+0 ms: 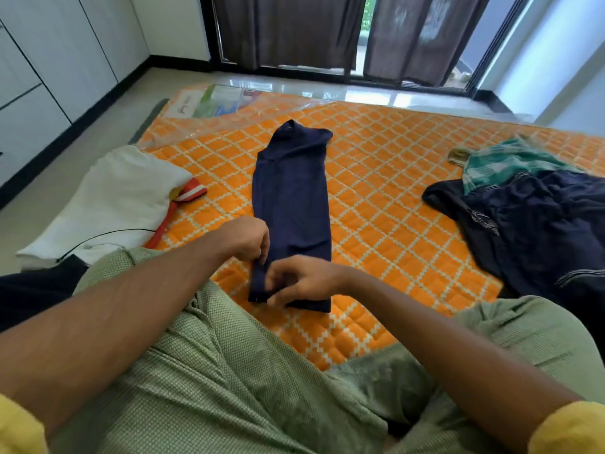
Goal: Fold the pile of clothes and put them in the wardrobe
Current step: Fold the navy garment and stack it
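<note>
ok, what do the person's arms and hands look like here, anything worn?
Both forearms are bare. A yellow sleeve is pushed up near the left elbow and a matching yellow sleeve near the right. The left hand and right hand are bare: no gloves, watch or rings visible.

An orange quilt (376, 178) covers the floor before dark curtains (311, 31)

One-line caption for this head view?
Both hands, left hand and right hand, grip the near end of a lengthwise-folded navy garment on an orange quilted mat.
</note>
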